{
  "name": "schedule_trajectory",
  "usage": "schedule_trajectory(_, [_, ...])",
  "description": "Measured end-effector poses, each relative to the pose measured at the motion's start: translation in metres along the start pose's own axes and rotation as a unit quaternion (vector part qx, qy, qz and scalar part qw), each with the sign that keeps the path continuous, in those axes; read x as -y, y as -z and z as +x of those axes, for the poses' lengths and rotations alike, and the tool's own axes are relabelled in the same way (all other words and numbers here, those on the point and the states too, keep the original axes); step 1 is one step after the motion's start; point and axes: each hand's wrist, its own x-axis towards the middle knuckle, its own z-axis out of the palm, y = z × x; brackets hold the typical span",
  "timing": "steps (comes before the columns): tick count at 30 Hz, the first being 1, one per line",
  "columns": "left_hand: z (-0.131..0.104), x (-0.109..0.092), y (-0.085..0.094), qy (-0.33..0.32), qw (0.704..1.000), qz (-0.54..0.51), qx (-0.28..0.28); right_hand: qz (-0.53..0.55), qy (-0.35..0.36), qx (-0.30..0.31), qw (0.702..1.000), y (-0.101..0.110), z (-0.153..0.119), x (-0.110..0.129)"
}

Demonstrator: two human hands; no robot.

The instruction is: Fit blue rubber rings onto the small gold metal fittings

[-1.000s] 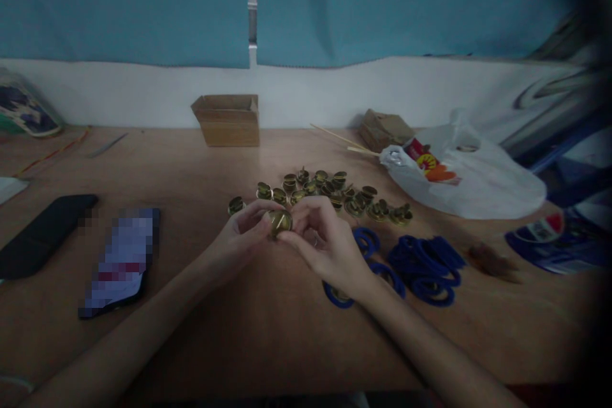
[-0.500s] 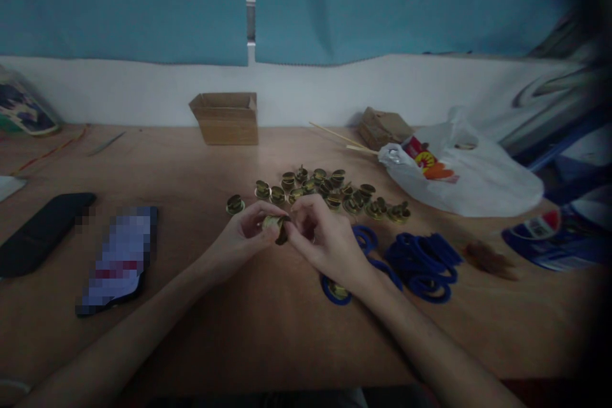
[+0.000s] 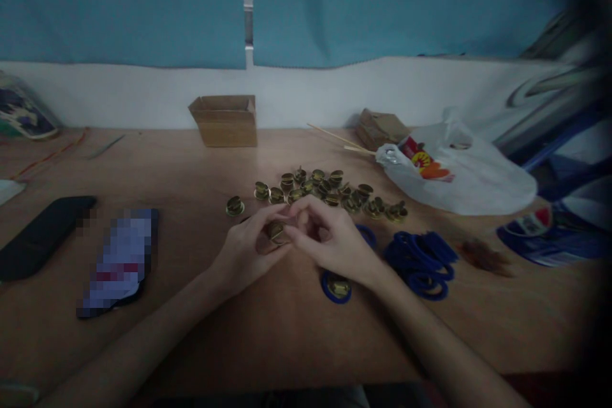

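Observation:
A small round brass-coloured metal piece [image 3: 276, 231] is held between my two hands above the table. My left hand [image 3: 246, 254] grips it from the left, fingers and thumb closed around it. From the right, my right hand [image 3: 329, 236] pinches at its edge, the fingertips partly hidden behind the thumb. Just beyond the hands stand several similar brass-coloured pieces [image 3: 318, 176] in a loose cluster. Under my right wrist lies a blue ring [image 3: 326, 292] with a brass-coloured piece inside. More blue rings [image 3: 421, 261] are heaped to the right of my right forearm.
An open cardboard box [image 3: 229, 127] stands by the wall, with a smaller carton [image 3: 380, 129] further right. A white plastic bag [image 3: 492, 185] and a blue packet [image 3: 549, 236] lie at right. On the left are a phone [image 3: 119, 261] and a black case-like object [image 3: 45, 236].
The held piece has turned, so its round face now shows more toward me. My left fingers have shifted around it, and the hands stay close together. The view has moved slightly.

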Motion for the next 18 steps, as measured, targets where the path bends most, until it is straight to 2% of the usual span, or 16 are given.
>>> schedule_trajectory(2, [-0.0012, -0.0001, -0.0001, 0.0, 1.0, 0.015, -0.002, -0.03, 0.028, 0.031, 0.999, -0.003, -0.0007, -0.0012])
schedule_trajectory(4, [-0.0016, 0.0003, -0.0002, -0.003, 1.0, 0.03, -0.003, -0.068, 0.052, 0.035, 0.996, -0.0059, -0.0007, -0.0041])
schedule_trajectory(10, [-0.0006, 0.001, -0.0025, -0.042, 0.998, 0.034, -0.013, -0.091, 0.06, -0.029, 0.994, -0.0083, 0.0004, -0.0037])
schedule_trajectory(13, [0.0, 0.0005, -0.0027, -0.033, 0.999, 0.017, -0.018, -0.038, 0.014, -0.063, 0.997, -0.0076, 0.001, -0.002])
schedule_trajectory(18, [0.0005, 0.0016, -0.0017, -0.01, 1.0, 0.0, -0.009, 0.122, -0.068, -0.036, 0.99, -0.0095, 0.0029, -0.0087])
